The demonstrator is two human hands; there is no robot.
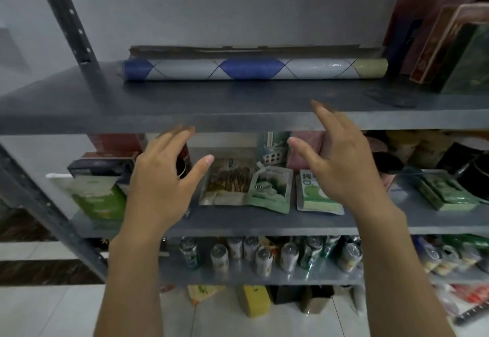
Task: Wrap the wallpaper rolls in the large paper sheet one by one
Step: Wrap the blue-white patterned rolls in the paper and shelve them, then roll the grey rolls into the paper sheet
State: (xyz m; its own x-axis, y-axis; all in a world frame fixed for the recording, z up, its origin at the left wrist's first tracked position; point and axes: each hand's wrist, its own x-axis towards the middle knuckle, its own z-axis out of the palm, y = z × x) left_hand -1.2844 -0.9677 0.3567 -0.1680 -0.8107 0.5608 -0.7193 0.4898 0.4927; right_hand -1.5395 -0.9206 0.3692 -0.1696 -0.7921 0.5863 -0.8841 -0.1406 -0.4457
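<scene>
A long wallpaper roll (254, 69) with a blue, white and pale green diamond pattern lies on its side on the top grey shelf (185, 106), close to the wall. Behind it lies a flat brown paper or card piece (246, 49). My left hand (161, 178) and my right hand (341, 162) are both raised in front of the shelf's front edge, below the roll and apart from it. Their fingers are spread and hold nothing. No large paper sheet is clearly in view.
Boxes (447, 37) stand at the top shelf's right end. A perforated metal upright (71, 22) rises at the left. The middle shelf holds snack packets (248, 186) and boxes; the lower shelf holds several cans (264, 254). White floor tiles lie below.
</scene>
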